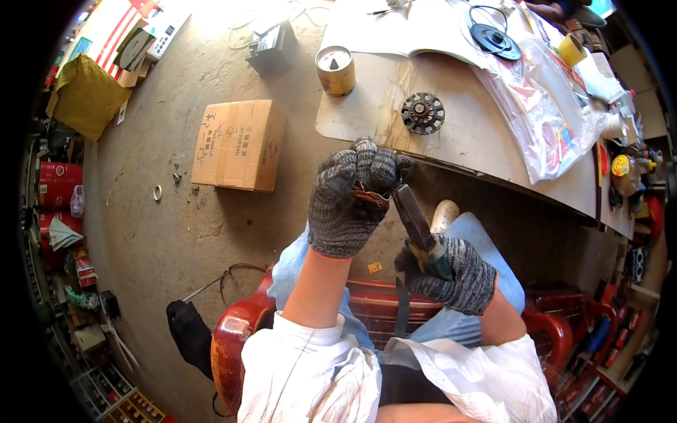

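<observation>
Both my hands wear grey knitted work gloves. My left hand (352, 197) is closed, knuckles up, around a bundle of copper wire (370, 196); whatever else lies inside the fist is hidden. Just to its right, my right hand (455, 275) grips a pliers-like tool (415, 220) with a long dark head and a green-and-yellow handle. The tool's tip points up at the left fist, close to the wire; I cannot tell if they touch. On the table ahead lies a round, slotted dark motor core (423, 113).
A tin can (336, 71) stands on the table (367, 116), near an open book (441, 32), a round black base with a cord (495, 41) and plastic bags (539, 120). On the floor are a cardboard box (236, 144) and a tape ring (157, 192). I sit on a red chair (243, 321).
</observation>
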A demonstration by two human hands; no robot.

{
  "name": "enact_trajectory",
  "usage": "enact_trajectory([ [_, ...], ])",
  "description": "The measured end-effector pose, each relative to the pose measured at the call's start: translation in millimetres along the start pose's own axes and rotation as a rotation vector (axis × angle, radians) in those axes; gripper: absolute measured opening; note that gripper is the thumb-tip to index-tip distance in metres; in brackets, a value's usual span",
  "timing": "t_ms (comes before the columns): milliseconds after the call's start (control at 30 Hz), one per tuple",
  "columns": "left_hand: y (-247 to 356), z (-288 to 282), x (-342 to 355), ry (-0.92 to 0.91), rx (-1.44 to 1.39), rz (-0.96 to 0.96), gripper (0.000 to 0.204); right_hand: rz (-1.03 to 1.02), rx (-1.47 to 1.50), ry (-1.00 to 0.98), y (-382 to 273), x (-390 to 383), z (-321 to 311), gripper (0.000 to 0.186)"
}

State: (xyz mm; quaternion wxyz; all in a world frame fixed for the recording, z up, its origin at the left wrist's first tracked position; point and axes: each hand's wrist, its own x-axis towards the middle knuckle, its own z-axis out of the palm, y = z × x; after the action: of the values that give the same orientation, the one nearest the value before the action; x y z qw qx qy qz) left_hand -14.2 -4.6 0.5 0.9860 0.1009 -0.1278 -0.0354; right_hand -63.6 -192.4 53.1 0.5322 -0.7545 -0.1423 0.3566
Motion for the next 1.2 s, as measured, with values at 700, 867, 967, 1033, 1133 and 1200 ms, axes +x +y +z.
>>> enact_trajectory([
  [700,1,11,3,0.043,0.347,0.074,0.014,-0.04,0.08,0.002,3,1,1,0.035],
  [867,1,6,1,0.066,0.147,0.029,0.017,-0.029,-0.08,-0.001,0,1,-1,0.03],
  [967,1,7,2,0.061,0.091,0.018,0.017,-0.045,-0.093,0.011,0,1,0,0.028],
  [1033,1,8,2,0.05,0.08,0.01,0.017,-0.073,-0.108,0.018,1,1,0,0.027],
  [1133,0,9,2,0.05,0.072,0.005,0.017,-0.045,-0.031,0.038,6,-2,2,0.023],
  [1200,-3,12,3,0.056,0.032,0.005,0.017,-0.056,-0.046,0.052,8,-2,1,0.021],
])
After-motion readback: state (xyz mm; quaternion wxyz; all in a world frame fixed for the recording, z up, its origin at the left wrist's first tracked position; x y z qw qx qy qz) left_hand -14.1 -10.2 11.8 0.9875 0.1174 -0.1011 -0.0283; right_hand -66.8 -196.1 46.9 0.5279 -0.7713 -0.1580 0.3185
